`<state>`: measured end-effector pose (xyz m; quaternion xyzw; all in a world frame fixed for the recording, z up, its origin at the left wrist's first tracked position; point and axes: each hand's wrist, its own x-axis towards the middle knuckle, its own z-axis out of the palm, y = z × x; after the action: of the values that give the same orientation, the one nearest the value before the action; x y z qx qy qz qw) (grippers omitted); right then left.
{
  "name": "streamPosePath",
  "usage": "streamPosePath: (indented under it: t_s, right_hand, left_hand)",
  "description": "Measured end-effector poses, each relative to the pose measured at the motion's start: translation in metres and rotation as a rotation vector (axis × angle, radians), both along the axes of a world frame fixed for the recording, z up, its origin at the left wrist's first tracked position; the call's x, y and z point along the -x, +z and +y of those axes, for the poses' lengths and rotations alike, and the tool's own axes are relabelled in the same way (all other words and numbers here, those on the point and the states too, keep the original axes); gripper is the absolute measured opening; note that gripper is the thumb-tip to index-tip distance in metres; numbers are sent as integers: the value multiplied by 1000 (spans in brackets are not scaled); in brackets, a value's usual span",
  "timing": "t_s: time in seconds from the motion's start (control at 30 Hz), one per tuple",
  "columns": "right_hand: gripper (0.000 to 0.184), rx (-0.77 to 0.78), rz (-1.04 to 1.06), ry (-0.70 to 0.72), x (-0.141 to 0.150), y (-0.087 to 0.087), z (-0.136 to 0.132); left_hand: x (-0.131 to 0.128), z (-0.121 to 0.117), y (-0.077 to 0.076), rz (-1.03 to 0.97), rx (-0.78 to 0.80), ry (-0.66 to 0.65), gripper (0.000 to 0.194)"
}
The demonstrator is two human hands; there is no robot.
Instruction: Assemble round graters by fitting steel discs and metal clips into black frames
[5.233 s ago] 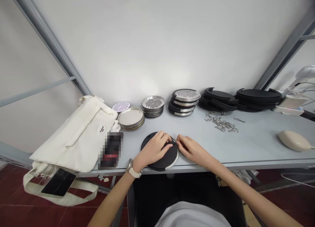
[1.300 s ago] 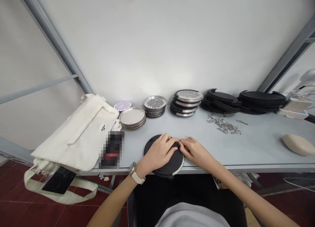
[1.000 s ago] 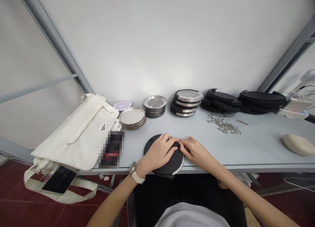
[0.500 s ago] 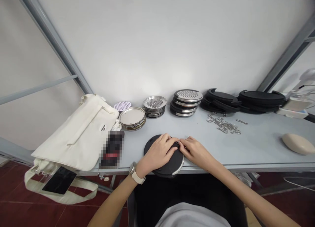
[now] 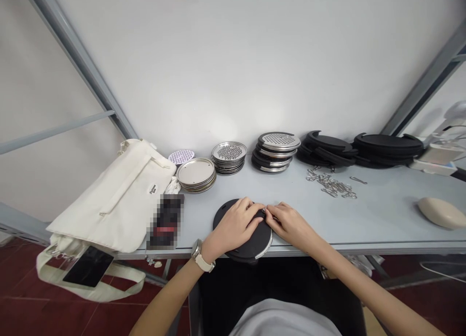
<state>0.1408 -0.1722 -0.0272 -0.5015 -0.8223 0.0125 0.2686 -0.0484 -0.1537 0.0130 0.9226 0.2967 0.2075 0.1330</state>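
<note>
Black disc (image 5: 251, 246) at front edge of tabletop (image 5: 338, 224), under left hand (image 5: 235, 224) (grip unclear), metal clip (image 5: 263, 210) pinched in right hand (image 5: 287, 223).

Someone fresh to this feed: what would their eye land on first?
Probably the large cream-white fabric bag at the left of the grey table, its strap hanging below the front edge. Next, the left hand and right hand, close together at the far right edge of a round black disc near the table's front. Behind them, stacks of round silver and black discs line the white wall.
</note>
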Motion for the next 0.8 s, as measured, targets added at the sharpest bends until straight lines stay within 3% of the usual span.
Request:
streamPosePath:
  t_s: [0.5,0.8]
  right_hand:
    - [26,57,-7,10,0,2,-1]
    - [26,-38,-59,-28,0,0,-1]
  left_hand:
    - [0,0,-1,-10,1,-2,26]
    - [0,0,-1,-26,12,-5,27]
